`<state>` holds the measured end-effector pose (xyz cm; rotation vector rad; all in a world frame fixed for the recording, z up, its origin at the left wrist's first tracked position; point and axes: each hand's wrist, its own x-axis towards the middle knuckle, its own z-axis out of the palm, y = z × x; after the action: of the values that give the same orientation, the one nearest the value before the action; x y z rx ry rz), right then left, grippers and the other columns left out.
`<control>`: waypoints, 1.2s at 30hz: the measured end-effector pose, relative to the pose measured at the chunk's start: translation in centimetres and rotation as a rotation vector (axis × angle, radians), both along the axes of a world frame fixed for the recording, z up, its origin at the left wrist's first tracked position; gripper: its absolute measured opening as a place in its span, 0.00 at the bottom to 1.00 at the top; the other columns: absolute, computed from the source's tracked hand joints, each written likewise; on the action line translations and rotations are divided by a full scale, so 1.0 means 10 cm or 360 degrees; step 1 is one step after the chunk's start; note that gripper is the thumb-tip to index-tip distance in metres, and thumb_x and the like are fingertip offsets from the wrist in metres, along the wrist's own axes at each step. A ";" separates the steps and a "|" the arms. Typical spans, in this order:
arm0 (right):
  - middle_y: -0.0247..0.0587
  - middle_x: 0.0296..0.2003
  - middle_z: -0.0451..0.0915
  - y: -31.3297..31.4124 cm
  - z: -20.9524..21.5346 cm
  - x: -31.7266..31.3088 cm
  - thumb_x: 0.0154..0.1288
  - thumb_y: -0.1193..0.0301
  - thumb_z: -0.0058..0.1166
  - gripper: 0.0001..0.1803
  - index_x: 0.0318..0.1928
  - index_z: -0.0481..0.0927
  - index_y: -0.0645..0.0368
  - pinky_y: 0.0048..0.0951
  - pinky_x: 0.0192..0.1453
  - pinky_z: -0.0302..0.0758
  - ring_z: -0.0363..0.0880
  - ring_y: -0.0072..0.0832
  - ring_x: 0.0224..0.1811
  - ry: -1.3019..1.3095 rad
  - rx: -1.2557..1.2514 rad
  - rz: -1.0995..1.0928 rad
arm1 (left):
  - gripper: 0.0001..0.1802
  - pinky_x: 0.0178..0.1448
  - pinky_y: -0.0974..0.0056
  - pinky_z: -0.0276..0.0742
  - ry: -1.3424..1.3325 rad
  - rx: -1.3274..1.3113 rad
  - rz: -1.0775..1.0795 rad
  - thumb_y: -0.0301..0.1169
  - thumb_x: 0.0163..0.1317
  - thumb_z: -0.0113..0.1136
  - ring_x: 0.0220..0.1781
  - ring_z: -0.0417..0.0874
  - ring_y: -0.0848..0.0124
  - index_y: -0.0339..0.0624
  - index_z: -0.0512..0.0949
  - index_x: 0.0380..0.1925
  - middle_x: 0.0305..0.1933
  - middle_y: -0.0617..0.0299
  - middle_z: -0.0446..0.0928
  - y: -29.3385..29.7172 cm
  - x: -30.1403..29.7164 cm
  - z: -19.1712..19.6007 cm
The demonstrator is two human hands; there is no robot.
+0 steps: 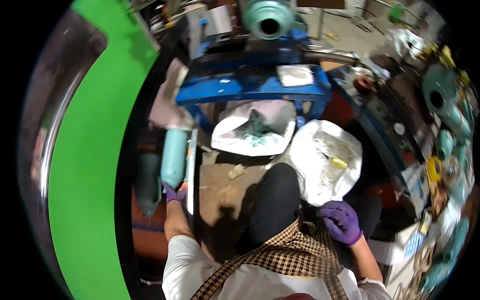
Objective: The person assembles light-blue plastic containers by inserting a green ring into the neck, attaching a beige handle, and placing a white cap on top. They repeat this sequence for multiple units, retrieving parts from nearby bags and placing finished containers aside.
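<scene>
My left hand [174, 194], in a purple glove, reaches to the left and closes round the near end of a teal bottle-shaped piece [173, 157]. Beside that piece, on its left, lies a dark grey bottle shape [148, 182] with a tapered near end. My right hand [342, 222], gloved in purple too, hovers over my right thigh with its fingers curled in. Whether anything sits between those fingers is too small to make out. Just beyond it stands a white sack [325, 160] of pale stringy scraps and a yellow bit.
A blue bench [250, 92] stands ahead, bearing a teal rounded vessel [269, 22] with a dark opening. Another white sack [227, 142] with green scraps sits below. A broad green panel [85, 190] curves along my left. Teal pieces [440, 92] crowd the right side.
</scene>
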<state>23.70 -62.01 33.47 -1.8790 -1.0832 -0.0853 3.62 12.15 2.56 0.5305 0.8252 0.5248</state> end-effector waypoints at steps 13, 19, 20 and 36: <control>0.48 0.45 0.83 0.07 -0.12 -0.12 0.62 0.70 0.66 0.17 0.50 0.83 0.61 0.39 0.54 0.79 0.83 0.45 0.48 0.0179 0.0037 -0.0218 | 0.33 0.78 0.47 0.61 -0.0586 0.0573 0.0601 0.43 0.76 0.51 0.74 0.66 0.54 0.41 0.58 0.75 0.77 0.48 0.60 -2.30 -0.29 1.04; 0.46 0.69 0.65 0.39 -0.34 0.13 0.81 0.53 0.39 0.34 0.75 0.56 0.62 0.37 0.78 0.58 0.63 0.34 0.73 0.1209 0.0826 -0.0008 | 0.50 0.76 0.46 0.65 -0.0823 0.1335 -0.0040 0.53 0.53 0.72 0.73 0.68 0.54 0.45 0.61 0.72 0.74 0.55 0.63 -3.80 0.50 3.22; 0.45 0.68 0.66 0.45 -0.33 0.09 0.82 0.51 0.39 0.33 0.75 0.56 0.61 0.36 0.78 0.58 0.64 0.32 0.72 0.1171 0.0933 -0.0034 | 0.55 0.78 0.43 0.61 -0.0849 0.1514 -0.0194 0.57 0.49 0.76 0.74 0.66 0.53 0.46 0.60 0.72 0.76 0.56 0.61 -3.93 0.57 3.50; 0.57 0.63 0.71 0.91 -0.59 0.54 0.75 0.54 0.53 0.35 0.71 0.64 0.65 0.42 0.73 0.66 0.70 0.49 0.65 0.1284 -0.0021 -0.0192 | 0.63 0.71 0.50 0.70 -0.0676 0.2274 -0.0322 0.72 0.41 0.71 0.67 0.71 0.58 0.36 0.65 0.67 0.65 0.51 0.68 -3.93 0.82 4.27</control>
<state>29.12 -52.96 27.55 -1.7318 -0.4124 0.5671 11.78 -27.10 45.24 1.7072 -0.1479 0.9598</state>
